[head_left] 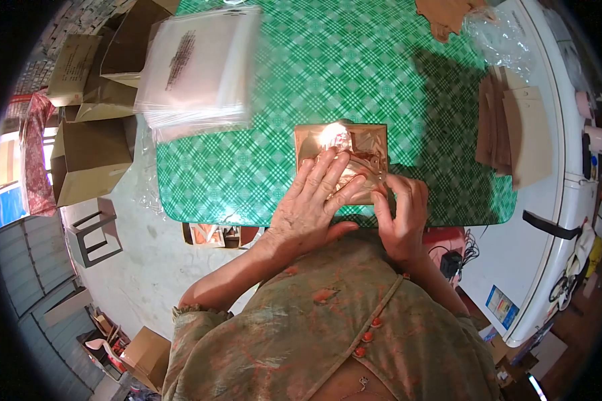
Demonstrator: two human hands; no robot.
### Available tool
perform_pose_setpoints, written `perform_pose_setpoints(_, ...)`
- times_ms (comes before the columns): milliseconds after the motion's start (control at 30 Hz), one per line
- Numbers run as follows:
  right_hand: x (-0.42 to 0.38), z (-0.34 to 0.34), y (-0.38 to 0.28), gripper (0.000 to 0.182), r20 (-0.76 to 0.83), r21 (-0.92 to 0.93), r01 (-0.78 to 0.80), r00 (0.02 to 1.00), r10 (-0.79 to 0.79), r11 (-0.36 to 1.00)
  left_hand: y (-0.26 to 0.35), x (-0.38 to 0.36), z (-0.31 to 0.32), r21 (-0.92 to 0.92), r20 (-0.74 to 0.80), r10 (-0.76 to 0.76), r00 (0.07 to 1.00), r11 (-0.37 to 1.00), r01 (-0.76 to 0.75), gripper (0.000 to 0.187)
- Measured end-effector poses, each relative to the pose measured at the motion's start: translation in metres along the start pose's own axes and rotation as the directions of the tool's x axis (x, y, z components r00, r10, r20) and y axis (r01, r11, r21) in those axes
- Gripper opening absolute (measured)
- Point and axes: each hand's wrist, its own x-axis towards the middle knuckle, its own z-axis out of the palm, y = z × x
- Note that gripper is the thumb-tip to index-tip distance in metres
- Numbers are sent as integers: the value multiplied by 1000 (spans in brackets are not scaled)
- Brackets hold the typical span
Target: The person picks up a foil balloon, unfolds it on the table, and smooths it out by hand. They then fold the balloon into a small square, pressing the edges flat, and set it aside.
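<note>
A flat, brown, square package (378, 142) in shiny clear plastic lies near the front edge of the green checked table. Bright light glares off its upper half. My left hand (304, 204) rests flat on it from the left, fingers spread across the plastic. At the lower right corner, my right hand (405, 217) has its thumb and curled fingers pinched at the package's edge. Whatever is under my left palm is hidden.
A stack of clear plastic bags (201, 73) lies at the table's upper left, beside open cardboard boxes (93, 154). Brown card pieces (525, 134) sit at the right edge, below crumpled clear plastic (502, 37). A white fridge-like unit (552, 267) stands on the right.
</note>
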Motion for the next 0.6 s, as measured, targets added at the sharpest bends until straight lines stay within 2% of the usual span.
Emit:
perform_pose_setpoints(367,12,-1,2,27,63,-9,-87,994,87,996,1,3,-2,-14,24,-22,999,1000,22,106)
perform_pose_setpoints(467,17,-6,5,28,66,69,-78,995,73,995,1,2,0,-21,19,-25,1000,999,26,105)
perform_pose_setpoints(567,22,-15,9,31,133,186,-218,972,195,958,2,2,-1,-14,16,-26,1000,1000,26,105)
perform_pose_setpoints(600,26,-18,11,30,157,219,-215,971,183,952,2,2,-2,-10,16,-25,1000,1000,25,104)
